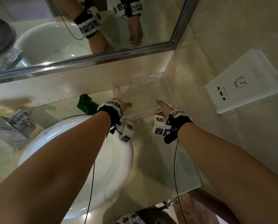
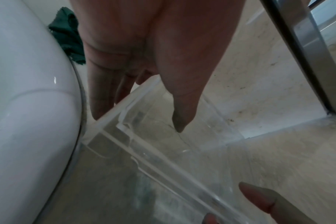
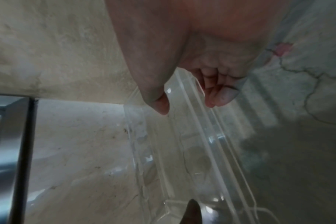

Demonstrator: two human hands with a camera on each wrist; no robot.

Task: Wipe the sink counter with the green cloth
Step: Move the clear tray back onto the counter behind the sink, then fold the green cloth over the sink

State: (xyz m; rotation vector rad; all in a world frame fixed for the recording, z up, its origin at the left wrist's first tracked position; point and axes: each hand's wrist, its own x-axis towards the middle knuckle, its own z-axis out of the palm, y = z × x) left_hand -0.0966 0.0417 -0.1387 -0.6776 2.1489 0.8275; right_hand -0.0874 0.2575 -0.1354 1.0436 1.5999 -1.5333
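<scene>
Green cloth (image 1: 86,104) lies bunched on the sink counter (image 1: 159,159), against the back wall just behind the rim of the white basin (image 1: 118,159), to the left of the left hand (image 1: 118,105); neither hand touches it. The left wrist view shows the cloth (image 2: 67,36) tucked between the basin's outer wall (image 2: 29,106) and the back of the hand.

Both hands are at a clear plastic tray (image 1: 143,94) that sits in the counter's back right corner, below the mirror (image 1: 86,38). The left hand is at the tray's near left corner: its thumb (image 2: 182,106) points down inside the wall while its fingers (image 2: 98,94) run down the outside, so the hand seems to pinch the tray's rim, though real contact is hard to judge through the transparent plastic. The right hand (image 1: 163,109) is at the near right edge, its thumb (image 3: 155,94) inside the tray (image 3: 201,136) and its fingers (image 3: 219,95) curled over the outer edge, holding it.

A metal faucet (image 1: 12,128) stands left of the basin, and a white socket plate (image 1: 246,81) is mounted on the right wall.
</scene>
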